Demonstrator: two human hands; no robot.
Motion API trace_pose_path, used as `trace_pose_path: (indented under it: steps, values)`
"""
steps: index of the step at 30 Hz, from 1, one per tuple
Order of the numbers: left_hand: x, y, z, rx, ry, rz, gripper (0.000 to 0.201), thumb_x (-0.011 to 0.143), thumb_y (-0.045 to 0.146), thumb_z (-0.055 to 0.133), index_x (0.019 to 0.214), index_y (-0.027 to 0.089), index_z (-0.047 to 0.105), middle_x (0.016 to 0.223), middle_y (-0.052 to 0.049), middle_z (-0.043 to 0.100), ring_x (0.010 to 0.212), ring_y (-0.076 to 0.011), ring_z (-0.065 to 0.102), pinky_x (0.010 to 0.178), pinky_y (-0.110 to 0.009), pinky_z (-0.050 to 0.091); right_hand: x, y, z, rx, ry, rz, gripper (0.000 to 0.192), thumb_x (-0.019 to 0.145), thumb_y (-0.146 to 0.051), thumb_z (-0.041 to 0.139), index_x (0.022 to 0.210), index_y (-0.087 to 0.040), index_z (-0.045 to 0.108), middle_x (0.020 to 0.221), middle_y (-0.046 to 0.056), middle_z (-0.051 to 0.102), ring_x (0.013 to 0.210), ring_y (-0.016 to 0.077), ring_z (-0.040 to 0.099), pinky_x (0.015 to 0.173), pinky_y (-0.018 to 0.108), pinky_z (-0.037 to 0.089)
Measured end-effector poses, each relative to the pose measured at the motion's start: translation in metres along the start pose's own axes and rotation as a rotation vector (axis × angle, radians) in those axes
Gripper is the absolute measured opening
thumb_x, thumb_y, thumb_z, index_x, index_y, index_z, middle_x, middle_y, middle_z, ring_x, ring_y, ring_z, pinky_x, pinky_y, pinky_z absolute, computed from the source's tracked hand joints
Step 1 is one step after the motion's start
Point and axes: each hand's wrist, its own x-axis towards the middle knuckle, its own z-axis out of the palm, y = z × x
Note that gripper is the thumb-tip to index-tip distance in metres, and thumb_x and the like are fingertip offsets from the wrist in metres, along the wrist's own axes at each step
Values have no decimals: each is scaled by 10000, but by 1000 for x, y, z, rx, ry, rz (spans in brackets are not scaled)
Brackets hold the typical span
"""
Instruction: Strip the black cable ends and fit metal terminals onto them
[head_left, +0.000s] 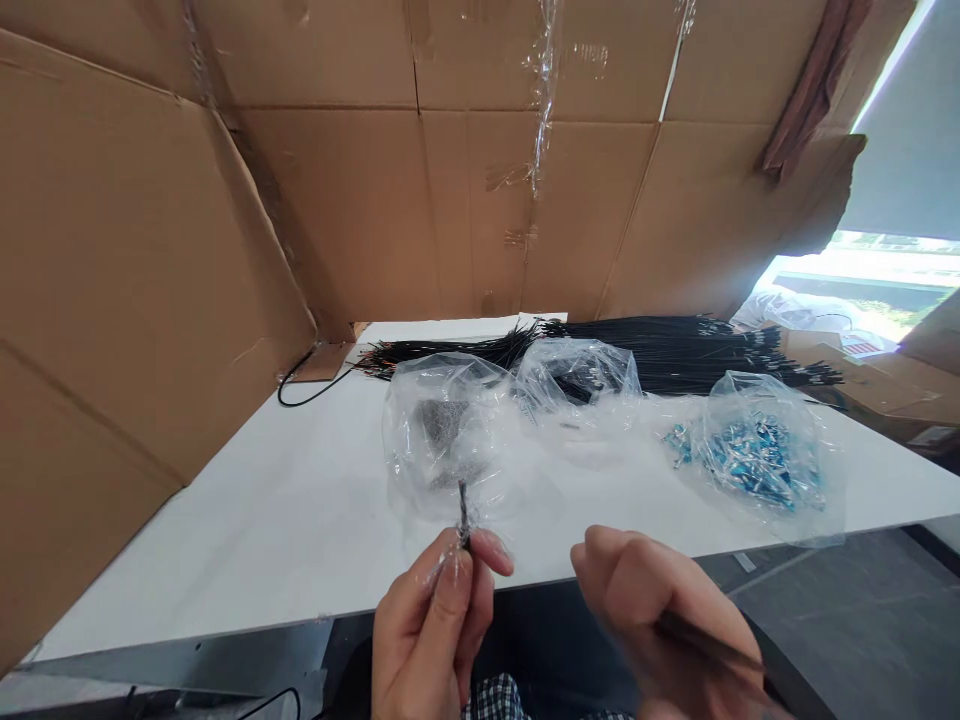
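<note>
My left hand (439, 620), near the table's front edge, pinches a short dark cable end (463, 510) that points upward between thumb and fingers. Something clear and shiny, perhaps plastic film, clings around those fingertips. Off to the right, my right hand (660, 610) is curled closed around a long dark thing (709, 645); motion blur hides what kind it is. Beyond the left hand lies a clear plastic bag (405, 430) with a mass of tiny grey pieces inside. A second clear bag (600, 365) rests behind it.
Bundles of black cables (675, 350) stretch along the back of the white table (262, 530). A clear bag of blue and silver metal parts (772, 460) sits at right. Cardboard walls (480, 210) enclose the back and left. One cable (300, 402) loops at left.
</note>
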Motion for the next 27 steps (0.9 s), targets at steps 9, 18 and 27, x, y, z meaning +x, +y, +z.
trace_pose_path:
  steps: [9,18,27]
  values:
    - [47,-1,-21,-445,-237,-424,257,828,389,645,729,155,601,503,109,277,355,8,68,343,-141,102,27,44,-42,162,-446,552,207,1031,-381,301,900,-234,367,740,-50,414,565,100,429,662,284,406]
    - [82,-7,-28,-451,-220,-438,204,797,343,695,772,189,563,517,107,385,307,20,104,284,-94,163,67,61,-63,-137,-888,803,181,1011,-384,405,936,-220,396,712,-54,503,549,86,476,605,238,419]
    - [104,-9,-21,-417,-261,-598,322,767,509,734,878,247,584,460,131,336,310,24,113,328,-72,126,121,91,-44,-366,-847,795,305,850,-311,631,680,-189,409,613,-73,343,576,83,311,504,221,263]
